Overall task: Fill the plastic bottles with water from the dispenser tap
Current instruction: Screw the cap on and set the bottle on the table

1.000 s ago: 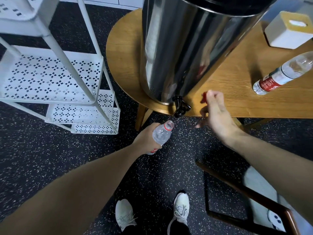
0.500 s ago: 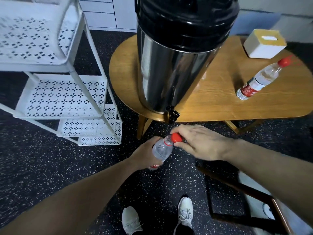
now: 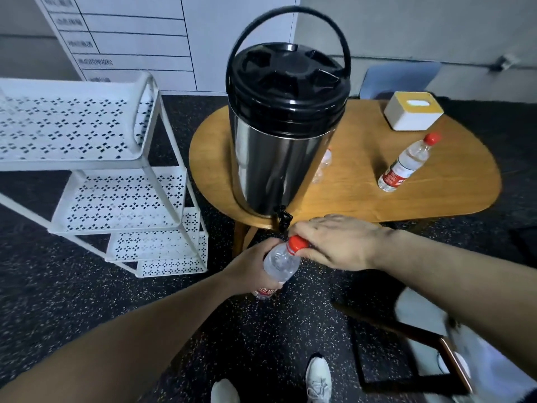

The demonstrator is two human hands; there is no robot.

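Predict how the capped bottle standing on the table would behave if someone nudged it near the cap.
The capped bottle stands upright on the wooden table, tall and narrow, so a nudge near its red cap would probably tip it. It looks full of water, so likely fairly heavy for its size. Once down, its round body would probably roll.

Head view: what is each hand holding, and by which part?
The left hand grips the plastic bottle round its body; the right hand pinches the bottle's red cap.

Bare forearms, no sleeves showing, nothing on either wrist; down below, white lace-up sneakers (image 3: 319,381) with dark openings.
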